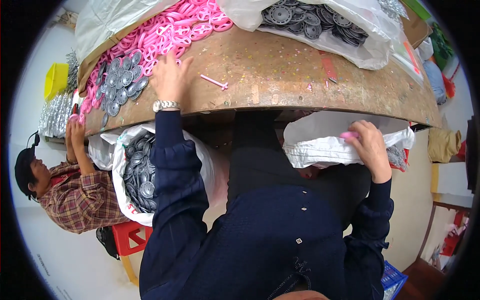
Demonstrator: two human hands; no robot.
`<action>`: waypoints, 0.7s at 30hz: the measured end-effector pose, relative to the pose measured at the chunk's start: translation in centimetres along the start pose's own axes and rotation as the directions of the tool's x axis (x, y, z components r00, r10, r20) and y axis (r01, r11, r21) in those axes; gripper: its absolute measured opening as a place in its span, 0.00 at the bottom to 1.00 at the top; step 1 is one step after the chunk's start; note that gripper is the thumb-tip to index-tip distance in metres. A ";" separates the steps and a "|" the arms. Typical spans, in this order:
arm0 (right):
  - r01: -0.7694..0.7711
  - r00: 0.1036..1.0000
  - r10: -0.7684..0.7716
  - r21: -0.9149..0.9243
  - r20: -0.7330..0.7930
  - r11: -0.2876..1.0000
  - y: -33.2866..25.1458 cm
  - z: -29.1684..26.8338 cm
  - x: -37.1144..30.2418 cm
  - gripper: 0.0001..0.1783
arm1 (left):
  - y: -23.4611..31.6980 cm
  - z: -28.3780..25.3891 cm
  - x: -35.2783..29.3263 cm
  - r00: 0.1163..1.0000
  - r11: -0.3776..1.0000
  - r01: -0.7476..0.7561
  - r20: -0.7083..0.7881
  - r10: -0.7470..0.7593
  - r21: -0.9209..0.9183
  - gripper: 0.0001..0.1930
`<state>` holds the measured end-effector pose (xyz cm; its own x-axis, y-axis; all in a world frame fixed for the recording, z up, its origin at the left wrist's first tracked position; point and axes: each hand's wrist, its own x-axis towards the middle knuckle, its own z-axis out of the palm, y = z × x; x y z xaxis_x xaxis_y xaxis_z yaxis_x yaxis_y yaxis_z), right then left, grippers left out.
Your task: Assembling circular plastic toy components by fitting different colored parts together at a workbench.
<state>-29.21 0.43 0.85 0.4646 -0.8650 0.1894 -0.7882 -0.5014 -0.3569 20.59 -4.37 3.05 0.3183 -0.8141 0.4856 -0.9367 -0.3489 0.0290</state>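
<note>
My left hand [170, 75] is over the table at the near edge of a heap of pink plastic spoked rings [172, 31]. Its fingers are spread and touch or nearly touch the closest rings. Beside it lies a smaller pile of grey plastic discs [120, 80]. Between thumb and fingers, my right hand [371, 149] pinches a pink plastic piece [349, 135], mostly covered by the fingers. That hand is over the mouth of a white woven sack [320, 152] below the table edge, at the right.
A white sack of grey discs [140, 175] stands left of my legs. More dark discs [310, 20] spill from a bag across the table. A pink stick-like part [215, 82] lies on the wooden tabletop [260, 65]. At the far left another person [75, 190] handles pink rings.
</note>
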 end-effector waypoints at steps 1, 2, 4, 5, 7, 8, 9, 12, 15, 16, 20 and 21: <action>0.031 0.998 -0.028 -0.067 0.050 0.997 0.2 -0.1 -0.4 0.12 | -0.7 0.6 0.6 0.989 0.991 0.107 0.093 -0.115 0.079 0.32; -0.023 0.994 0.027 -0.038 0.103 0.999 -0.1 -0.3 -0.3 0.13 | -2.0 1.5 0.9 0.989 0.991 0.108 0.090 -0.115 0.076 0.32; -0.002 0.997 0.000 0.022 0.071 1.000 -0.7 -0.6 0.3 0.13 | -4.2 3.6 1.2 0.985 0.989 0.145 0.091 -0.147 0.034 0.33; 0.018 0.999 -0.021 0.083 0.041 0.996 -1.1 -0.8 0.5 0.13 | -4.4 4.2 1.2 0.986 0.990 0.139 0.093 -0.141 0.028 0.33; 0.009 1.000 -0.012 0.158 0.017 0.987 -1.8 -1.2 1.1 0.12 | -4.7 5.1 1.2 0.993 0.993 0.105 0.058 -0.108 0.045 0.31; 0.010 1.000 -0.009 0.237 -0.005 0.972 -2.2 -1.4 1.7 0.11 | -4.9 5.4 1.2 0.996 0.995 0.088 0.030 -0.089 0.044 0.29; 0.011 1.000 -0.010 0.234 -0.007 0.972 -2.7 -1.7 2.3 0.11 | -5.2 5.7 1.1 0.996 0.995 0.089 0.027 -0.090 0.042 0.29; -0.001 1.000 0.011 0.334 -0.026 0.943 -3.6 -2.3 4.7 0.09 | -3.6 5.0 0.6 0.994 0.994 -0.033 -0.110 0.021 -0.106 0.28; -0.019 0.990 0.066 0.344 -0.125 0.939 -4.2 -2.1 8.2 0.09 | 0.2 3.1 -0.6 0.961 0.929 -0.160 -0.267 0.069 -0.334 0.30; 0.022 0.976 0.056 0.355 -0.209 0.935 -4.2 -1.7 9.7 0.08 | 1.4 2.6 -1.1 0.961 0.878 -0.194 -0.266 0.079 -0.438 0.32; 0.075 0.922 0.109 0.447 -0.372 0.891 -0.8 0.7 16.4 0.12 | 8.8 -1.2 -4.6 0.978 0.668 -0.209 -0.154 0.141 -0.714 0.35; 0.073 0.922 0.108 0.442 -0.372 0.894 -0.3 0.8 18.0 0.12 | 9.8 -1.0 -5.2 0.959 0.622 -0.281 -0.193 0.205 -0.731 0.36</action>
<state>-20.24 -15.00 3.64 0.1928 -0.8580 0.4761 -0.4923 -0.5043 -0.7095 9.64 -3.10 1.75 0.0848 -0.7629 0.6409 -0.7787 0.3506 0.5204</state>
